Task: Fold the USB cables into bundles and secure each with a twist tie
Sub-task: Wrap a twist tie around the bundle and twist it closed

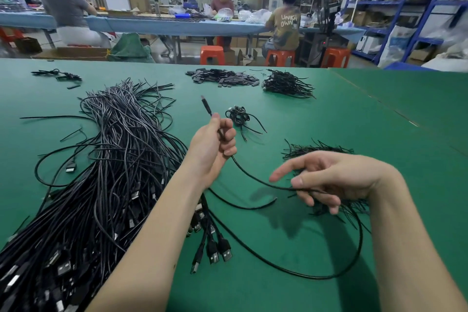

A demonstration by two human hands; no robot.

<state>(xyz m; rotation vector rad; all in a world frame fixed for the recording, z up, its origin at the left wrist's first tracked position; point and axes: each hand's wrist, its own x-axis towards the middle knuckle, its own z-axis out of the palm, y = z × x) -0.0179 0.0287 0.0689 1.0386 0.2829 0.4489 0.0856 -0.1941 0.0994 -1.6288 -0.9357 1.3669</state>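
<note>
Green matting covers the workbench point(329, 114), with a long blue bench behind it where three people sit on orange stools; far to the left of the left hand point(211, 145) sprawls a big heap of loose black USB cables point(109, 172), plugs spilling toward the near edge; that left hand is raised, fingers curled round one USB cable point(255, 180), its small connector end poking up past the thumb; just beyond its knuckles lies a finished bundle point(239, 115); the held cable sags across to the right hand point(326, 177), which pinches it between thumb and curled fingers, index finger stretched out, before it loops down over the mat; under and behind the right hand sits a pile of black twist ties point(316, 149).
</note>
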